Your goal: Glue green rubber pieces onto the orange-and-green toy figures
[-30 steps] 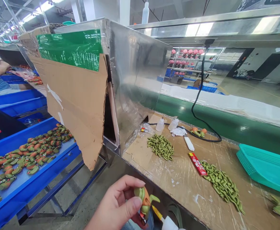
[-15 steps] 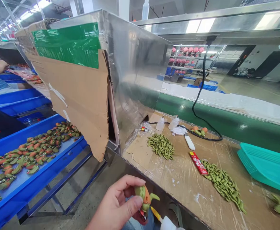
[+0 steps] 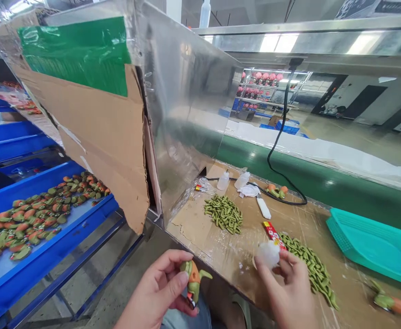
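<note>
Green-orange toy [image 3: 193,279] in left hand [image 3: 155,288]; red packet [image 3: 273,235] illegible.

Orange-and-green striped toy figure [image 3: 193,279]

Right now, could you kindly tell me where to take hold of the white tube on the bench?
Pinch the white tube around its middle from above: it lies flat on the bench, its upper end by the crumpled tissue, leaving the middle free.

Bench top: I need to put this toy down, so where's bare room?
Widest bare patch: the cardboard bench top between its near edge and the left green pod pile. Narrower: beside the teal tray. Crowded: the back, around the bottles and black cable.
</note>
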The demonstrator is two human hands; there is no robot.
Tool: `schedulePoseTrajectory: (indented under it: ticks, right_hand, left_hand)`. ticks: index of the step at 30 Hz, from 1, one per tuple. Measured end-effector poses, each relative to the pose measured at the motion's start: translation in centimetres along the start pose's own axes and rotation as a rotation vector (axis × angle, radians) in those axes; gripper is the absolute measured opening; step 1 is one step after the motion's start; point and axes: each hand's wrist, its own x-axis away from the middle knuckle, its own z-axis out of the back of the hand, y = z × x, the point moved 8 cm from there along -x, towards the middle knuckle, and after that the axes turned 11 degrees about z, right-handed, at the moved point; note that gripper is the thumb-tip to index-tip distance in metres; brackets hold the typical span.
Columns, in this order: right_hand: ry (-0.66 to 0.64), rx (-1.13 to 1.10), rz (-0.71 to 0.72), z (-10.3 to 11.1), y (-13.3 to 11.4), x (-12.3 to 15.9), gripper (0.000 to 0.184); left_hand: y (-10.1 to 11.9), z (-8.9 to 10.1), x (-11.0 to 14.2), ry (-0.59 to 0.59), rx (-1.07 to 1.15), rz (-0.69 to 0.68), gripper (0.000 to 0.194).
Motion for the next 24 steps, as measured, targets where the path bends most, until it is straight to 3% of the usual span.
schedulePoseTrajectory:
  ticks: [2, 4, 6, 8, 10, 12, 14, 17, 24]
  right_hand:
    - [0.017, 0.025, -0.031, -0.1, 2.1, -1.8, 0.066]
    - [0.051, 0.064, -0.034, 0.5, 2.4, -2.2, 0.072]
    - [0.153, 0.181, 0.018, 1.7, 1.0, -1.5, 0.069]
    - [0.186, 0.346, 0.249, 1.6, -2.2, -0.6, 0.048]
    - [0.031, 0.453, 0.547, -1.3, -5.2, 0.0, 0.024]
    - [-0.199, 0.497, 0.695, -5.3, -6.1, 0.0, 0.014]
    - [-0.326, 0.565, 0.674, -8.1, -5.7, -1.1, 0.016]
    - [-0.427, 0.674, 0.599, -10.2, -5.1, -2.5, 0.025]
    - [-0.58, 0.643, 0.435, -9.5, -4.2, -2.1, 0.033]
  left_hand:
    - [0.1, 0.3, -0.1, 0.016, 0.004, 0.002, 0.03]
    - [0.3, 0.6, -0.3, 0.03, 0.0, -0.004, 0.029]
    - [0.4, 1.0, -0.5, 0.042, -0.002, -0.008, 0.027]
    - [0.3, 1.1, -0.7, 0.05, -0.001, 0.001, 0.024]
    - [0.2, 0.9, -0.9, 0.045, 0.001, 0.012, 0.023]
    - [0.1, 0.5, -1.1, 0.026, -0.003, 0.013, 0.024]
    - [0.1, 0.2, -1.1, 0.01, 0.001, 0.013, 0.028]
    - [0.2, 0.3, -1.1, 0.006, 0.016, 0.014, 0.031]
    - [0.2, 0.2, -0.7, -0.047, 0.042, 0.011, 0.029]
